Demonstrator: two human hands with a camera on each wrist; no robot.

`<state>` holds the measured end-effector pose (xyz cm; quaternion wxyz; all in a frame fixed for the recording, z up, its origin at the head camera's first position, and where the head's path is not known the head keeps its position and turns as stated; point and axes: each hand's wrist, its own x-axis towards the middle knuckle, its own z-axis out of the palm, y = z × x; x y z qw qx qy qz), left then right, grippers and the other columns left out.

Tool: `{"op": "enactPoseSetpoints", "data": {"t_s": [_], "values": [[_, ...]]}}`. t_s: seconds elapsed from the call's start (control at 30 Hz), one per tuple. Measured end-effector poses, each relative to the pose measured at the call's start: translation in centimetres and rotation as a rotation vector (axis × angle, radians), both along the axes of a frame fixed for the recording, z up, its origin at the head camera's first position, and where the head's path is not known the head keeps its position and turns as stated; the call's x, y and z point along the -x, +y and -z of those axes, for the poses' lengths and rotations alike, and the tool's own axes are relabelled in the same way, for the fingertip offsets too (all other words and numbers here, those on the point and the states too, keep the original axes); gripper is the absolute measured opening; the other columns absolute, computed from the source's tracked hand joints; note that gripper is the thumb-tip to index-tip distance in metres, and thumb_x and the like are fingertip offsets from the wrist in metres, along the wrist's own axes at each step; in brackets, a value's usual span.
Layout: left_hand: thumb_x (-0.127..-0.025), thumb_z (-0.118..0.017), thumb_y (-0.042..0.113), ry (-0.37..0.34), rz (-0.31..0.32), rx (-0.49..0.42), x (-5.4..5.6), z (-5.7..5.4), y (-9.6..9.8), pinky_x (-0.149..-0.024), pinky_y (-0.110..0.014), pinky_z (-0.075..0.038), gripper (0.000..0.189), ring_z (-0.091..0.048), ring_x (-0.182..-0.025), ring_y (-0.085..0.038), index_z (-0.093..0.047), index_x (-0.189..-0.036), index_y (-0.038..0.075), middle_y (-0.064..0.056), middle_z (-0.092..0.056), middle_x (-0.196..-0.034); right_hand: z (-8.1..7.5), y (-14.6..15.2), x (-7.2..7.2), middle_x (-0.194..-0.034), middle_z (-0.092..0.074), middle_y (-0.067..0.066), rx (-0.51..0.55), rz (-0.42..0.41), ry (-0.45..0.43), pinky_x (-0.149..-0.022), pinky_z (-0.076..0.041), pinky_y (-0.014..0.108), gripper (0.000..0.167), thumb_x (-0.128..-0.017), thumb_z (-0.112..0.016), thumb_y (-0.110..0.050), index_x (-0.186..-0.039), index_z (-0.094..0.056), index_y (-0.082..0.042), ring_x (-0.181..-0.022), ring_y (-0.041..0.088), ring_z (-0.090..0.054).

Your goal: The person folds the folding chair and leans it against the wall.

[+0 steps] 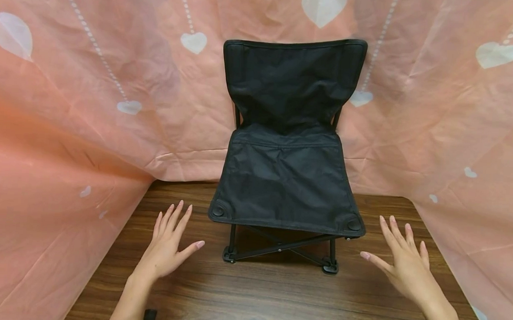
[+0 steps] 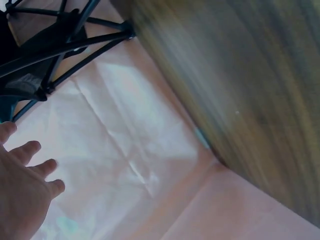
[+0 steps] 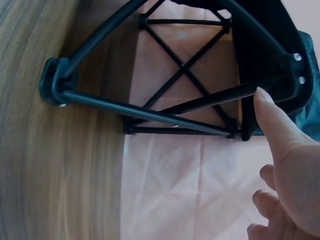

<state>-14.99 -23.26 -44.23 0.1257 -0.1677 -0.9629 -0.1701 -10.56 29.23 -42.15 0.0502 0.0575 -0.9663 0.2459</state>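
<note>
A black folding camp chair (image 1: 287,180) stands upright and unfolded, its fabric seat facing me and its backrest (image 1: 292,85) behind. To its left, my left hand (image 1: 164,244) hovers with fingers spread, touching nothing. My right hand (image 1: 406,267) is held likewise on the other side, apart from the seat corner. In the right wrist view the crossed metal legs (image 3: 185,66) show under the seat, with the right thumb in front of part of the frame. The left wrist view catches some of the chair's tubes (image 2: 65,47) beyond the left fingers.
The chair stands on a dark wood-grain surface (image 1: 250,298). Pink cloth (image 1: 124,140) with white hearts and dotted lines hangs behind and along both sides. Small black pieces (image 1: 149,317) show by the wrists at the bottom edge.
</note>
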Motion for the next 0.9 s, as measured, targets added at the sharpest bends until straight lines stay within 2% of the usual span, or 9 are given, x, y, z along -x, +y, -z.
{"op": "enactPoseSetpoints", "data": {"t_s": [0.17,0.33,0.43,0.5,0.6,0.67,0.8,0.9], "values": [[-0.086,-0.066,0.054,0.029,0.027,-0.038,0.3,-1.1,0.5,-0.122,-0.053,-0.004,0.093,-0.011,-0.150,-0.038,-0.014,-0.157,0.025,-0.012,-0.012,-0.163,-1.2,-0.4,0.1,-0.162,0.004,0.018,0.036,-0.052,0.087,-0.107,0.016,0.073,0.097,-0.089,-0.067,-0.043,-0.157,-0.001,-0.023,-0.147,0.042,0.017],[-0.082,-0.073,0.048,0.125,0.078,-0.069,0.5,-1.7,1.2,-0.116,-0.060,-0.020,0.096,-0.022,-0.146,-0.037,-0.018,-0.156,0.023,-0.011,-0.024,-0.160,-2.2,-1.2,0.2,-0.163,0.000,0.015,0.051,-0.099,0.171,-0.113,0.011,0.068,0.101,-0.084,-0.073,-0.038,-0.157,-0.005,-0.021,-0.151,0.034,0.010],[-0.080,-0.076,0.045,0.186,0.134,-0.082,0.8,-1.9,1.5,-0.113,-0.061,-0.026,0.096,-0.027,-0.144,-0.036,-0.022,-0.156,0.022,-0.009,-0.029,-0.158,-2.7,-1.8,0.2,-0.164,-0.005,0.013,0.071,-0.130,0.222,-0.121,0.007,0.054,0.102,-0.082,-0.076,-0.033,-0.157,-0.008,-0.021,-0.152,0.028,0.005],[-0.080,-0.077,0.044,0.214,0.175,-0.090,0.9,-2.0,1.8,-0.112,-0.059,-0.029,0.094,-0.028,-0.145,-0.036,-0.026,-0.155,0.020,-0.009,-0.030,-0.158,-2.9,-2.1,0.3,-0.163,-0.010,0.012,0.081,-0.151,0.264,-0.124,0.004,0.038,0.101,-0.080,-0.078,-0.029,-0.157,-0.013,-0.021,-0.153,0.021,0.001],[-0.080,-0.076,0.045,0.246,0.230,-0.103,1.1,-2.3,2.1,-0.116,-0.050,-0.030,0.089,-0.029,-0.145,-0.033,-0.032,-0.152,0.016,-0.008,-0.031,-0.158,-3.1,-2.7,0.5,-0.162,-0.021,0.008,0.094,-0.169,0.344,-0.120,-0.003,0.012,0.099,-0.076,-0.081,-0.023,-0.155,-0.022,-0.021,-0.151,0.007,-0.006],[-0.081,-0.075,0.045,0.269,0.265,-0.118,1.2,-2.4,2.4,-0.119,-0.041,-0.029,0.086,-0.031,-0.145,-0.031,-0.036,-0.150,0.012,-0.009,-0.033,-0.157,-3.0,-3.1,0.6,-0.160,-0.027,0.006,0.099,-0.180,0.401,-0.114,-0.008,0.003,0.097,-0.072,-0.084,-0.019,-0.153,-0.030,-0.020,-0.148,0.000,-0.011],[-0.085,-0.069,0.049,0.300,0.324,-0.159,1.3,-2.8,3.2,-0.121,-0.022,-0.018,0.081,-0.033,-0.144,-0.030,-0.039,-0.149,0.008,-0.011,-0.037,-0.155,-2.8,-3.5,1.1,-0.152,-0.041,0.012,0.106,-0.228,0.508,-0.109,-0.017,0.000,0.091,-0.064,-0.086,-0.013,-0.145,-0.045,-0.011,-0.145,-0.003,-0.022],[-0.089,-0.063,0.053,0.323,0.362,-0.200,1.3,-3.0,3.7,-0.120,-0.017,-0.017,0.078,-0.035,-0.143,-0.030,-0.040,-0.147,0.006,-0.013,-0.039,-0.153,-2.4,-3.6,1.4,-0.144,-0.050,0.017,0.112,-0.283,0.565,-0.109,-0.023,0.002,0.076,-0.069,-0.082,-0.020,-0.138,-0.054,-0.006,-0.143,0.001,-0.030]]}}
